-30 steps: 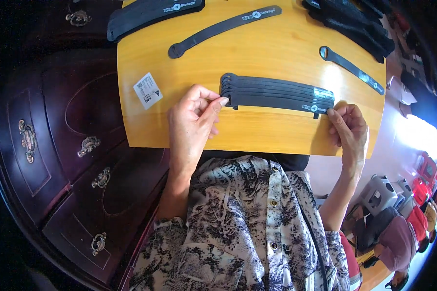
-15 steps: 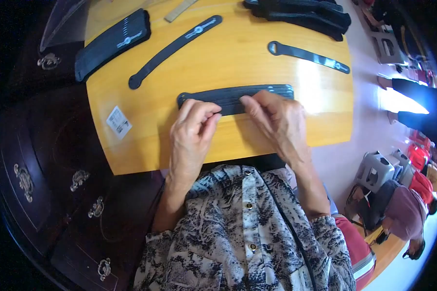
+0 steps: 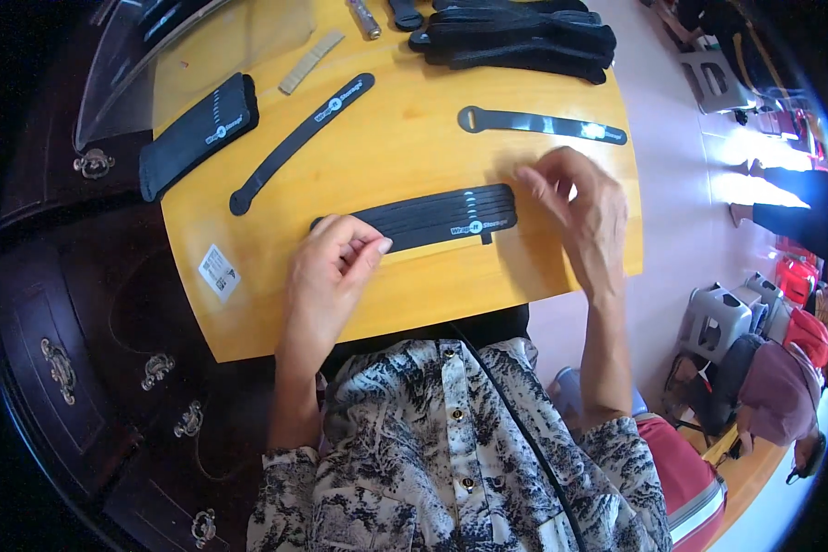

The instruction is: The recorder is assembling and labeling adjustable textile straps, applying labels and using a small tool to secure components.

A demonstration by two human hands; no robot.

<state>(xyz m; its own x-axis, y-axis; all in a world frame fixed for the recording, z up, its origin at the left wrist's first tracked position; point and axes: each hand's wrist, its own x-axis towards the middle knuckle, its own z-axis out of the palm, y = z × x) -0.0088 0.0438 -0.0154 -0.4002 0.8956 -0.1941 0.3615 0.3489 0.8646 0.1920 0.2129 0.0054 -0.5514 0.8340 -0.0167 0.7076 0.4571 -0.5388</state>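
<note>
Person's two hands are well apart over a yellow table [image 3: 414,308]. Left hand [image 3: 327,276]: forearm up from below, knuckles up, fingers curled, thumb and index tips close together at the near edge of the black strap set [image 3: 423,221]; covers part of its left end. Cannot tell if it pinches a strap or only rests there. Right hand [image 3: 587,216]: raised just off the set's right end, wrist bent inward, fingers curled, thumb out toward the left hand, gap between thumb and index; nothing seen in it. Strap set lies between the hands, straps overlapping lengthwise, small dark tab [image 3: 487,239] poking out the near side, closer to right hand. Beyond left hand: slanted single strap [image 3: 294,147], then strap stack [image 3: 202,138] farther left. Left of left hand: white label [image 3: 218,272]. Beyond right hand: looped strap [image 3: 543,124], then dark strap bundle [image 3: 520,39].
</note>
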